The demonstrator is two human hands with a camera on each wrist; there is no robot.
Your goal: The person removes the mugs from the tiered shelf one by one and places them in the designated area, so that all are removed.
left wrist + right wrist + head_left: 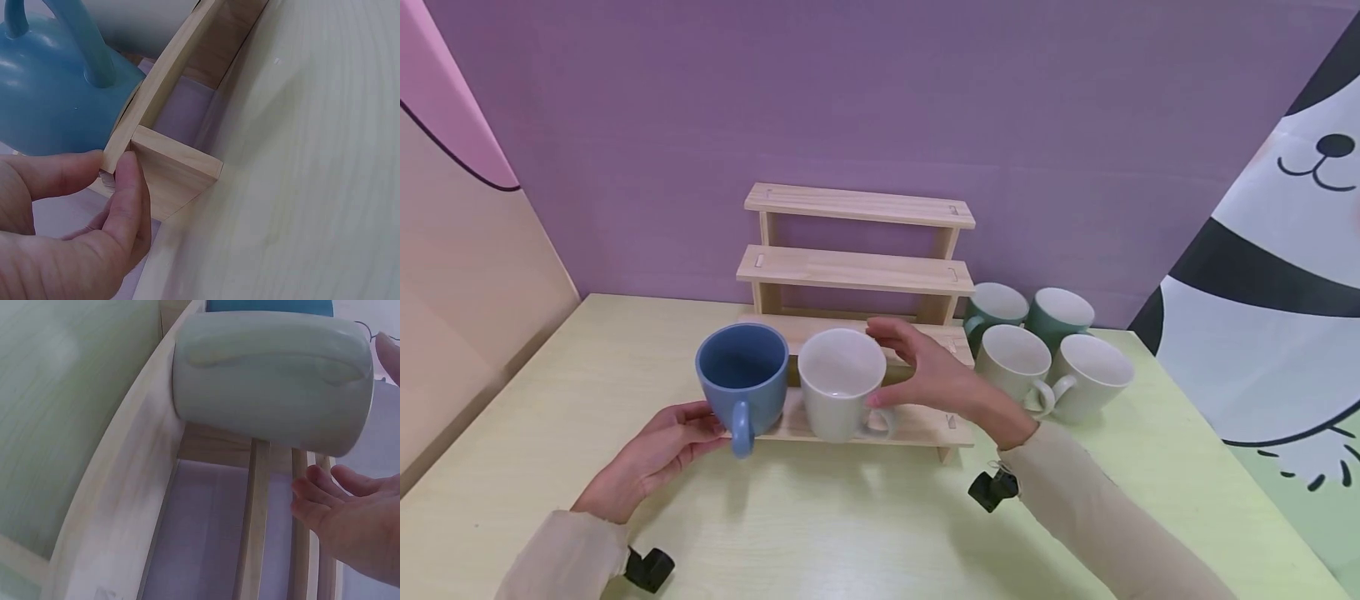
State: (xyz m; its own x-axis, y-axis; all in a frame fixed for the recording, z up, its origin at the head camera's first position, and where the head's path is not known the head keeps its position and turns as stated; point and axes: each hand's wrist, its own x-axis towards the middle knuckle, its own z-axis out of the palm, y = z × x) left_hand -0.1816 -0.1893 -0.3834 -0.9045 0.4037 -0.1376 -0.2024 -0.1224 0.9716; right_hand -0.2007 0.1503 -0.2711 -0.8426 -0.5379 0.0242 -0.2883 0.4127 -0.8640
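A blue mug [743, 392] and a white mug [838, 400] stand side by side on the lowest step of a wooden tiered shelf [857, 269], both handles toward the front. My left hand [658, 450] pinches the left end of that lowest board [159, 81] between thumb and fingers, just beside the blue mug. Around the right side of the white mug [269, 381], my right hand [943, 375] is spread with thumb and fingers apart. In the right wrist view a gap shows between its fingers [312, 500] and the mug.
Right of the shelf, two white mugs [1015, 362] stand in front of two green mugs [1060, 321], close to the shelf's end. A purple backdrop [865, 100] rises behind the pale table [820, 533], and a panda-print panel [1285, 275] stands at the right.
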